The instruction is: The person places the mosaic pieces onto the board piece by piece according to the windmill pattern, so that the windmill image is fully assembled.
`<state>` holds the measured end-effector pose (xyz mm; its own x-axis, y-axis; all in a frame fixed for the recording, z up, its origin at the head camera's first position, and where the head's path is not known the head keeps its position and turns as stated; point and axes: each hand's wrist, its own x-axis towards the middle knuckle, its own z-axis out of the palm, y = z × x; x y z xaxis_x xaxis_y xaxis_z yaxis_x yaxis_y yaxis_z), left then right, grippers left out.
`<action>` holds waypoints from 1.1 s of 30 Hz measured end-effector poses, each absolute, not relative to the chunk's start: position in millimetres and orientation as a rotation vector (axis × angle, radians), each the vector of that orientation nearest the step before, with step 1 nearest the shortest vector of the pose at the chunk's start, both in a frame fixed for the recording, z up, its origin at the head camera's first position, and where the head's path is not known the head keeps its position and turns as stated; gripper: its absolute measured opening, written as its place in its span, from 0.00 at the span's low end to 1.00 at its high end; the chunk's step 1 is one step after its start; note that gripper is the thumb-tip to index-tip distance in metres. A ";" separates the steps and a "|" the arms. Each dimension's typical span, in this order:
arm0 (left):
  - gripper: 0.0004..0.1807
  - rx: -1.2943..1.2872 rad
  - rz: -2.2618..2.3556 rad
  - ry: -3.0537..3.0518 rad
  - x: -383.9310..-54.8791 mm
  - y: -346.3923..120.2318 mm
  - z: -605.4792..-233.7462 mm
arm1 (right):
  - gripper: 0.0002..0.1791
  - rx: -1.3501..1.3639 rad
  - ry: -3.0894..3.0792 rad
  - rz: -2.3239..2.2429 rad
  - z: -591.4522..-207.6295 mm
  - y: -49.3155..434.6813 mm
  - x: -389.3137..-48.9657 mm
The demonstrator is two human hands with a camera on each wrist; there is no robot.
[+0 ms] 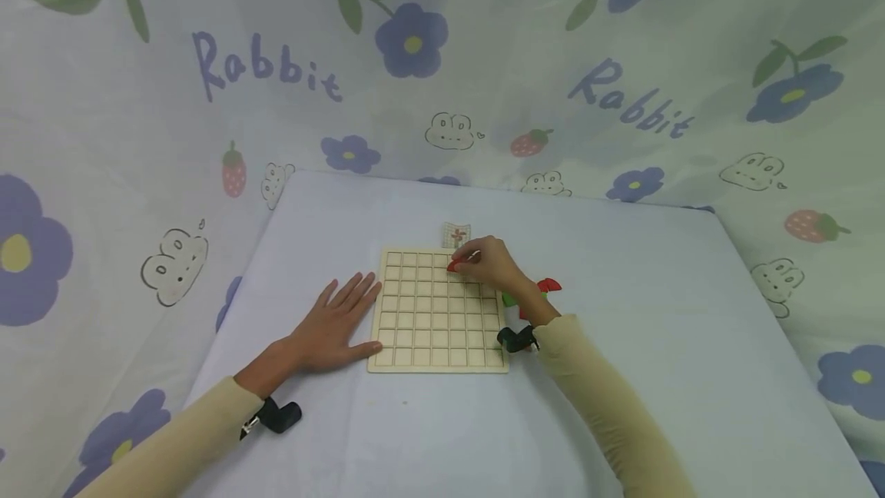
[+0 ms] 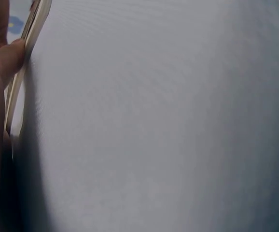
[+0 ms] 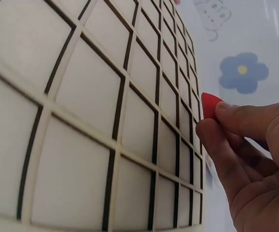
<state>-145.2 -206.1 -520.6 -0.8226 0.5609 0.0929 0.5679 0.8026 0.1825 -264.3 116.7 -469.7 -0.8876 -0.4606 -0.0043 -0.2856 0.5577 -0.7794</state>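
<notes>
A pale wooden grid board (image 1: 432, 321) with square recesses lies flat on the white table. In the head view my left hand (image 1: 339, 327) lies with fingers spread along the board's left edge, thumb and fingertips at the rim; the left wrist view catches the thumb (image 2: 11, 55) against that edge. Over the board's far part, my right hand (image 1: 487, 261) pinches a small red piece (image 3: 210, 105) between thumb and forefinger. The piece has a curved side and a pointed corner, and is partly covered by the fingertips.
Beyond the board's far edge lies a small card with a red pattern on a grid (image 1: 456, 234). Red pieces (image 1: 549, 284) and green pieces (image 1: 508, 300) lie right of the board, partly hidden behind the right wrist. A patterned cloth (image 1: 387, 98) hangs behind the table.
</notes>
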 end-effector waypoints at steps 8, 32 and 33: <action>0.55 -0.921 -0.310 -2.986 -145.7 -206.8 -522.1 | 0.05 -0.686 2.580 -1.195 -476.0 98.7 -263.9; 0.55 -0.932 -0.297 -2.971 -145.5 -206.8 -518.5 | 0.06 -0.758 2.799 -0.876 -483.0 101.8 -257.5; 0.55 -0.931 -0.298 -2.978 -145.6 -207.0 -519.2 | 0.06 -0.748 2.803 -0.879 -482.0 103.8 -256.6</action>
<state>-145.6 -207.0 -519.2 -0.8237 0.5635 0.0632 0.5648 0.8056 0.1789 -256.6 103.8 -482.0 -0.8726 -0.4868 0.0413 -0.4231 0.7108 -0.5618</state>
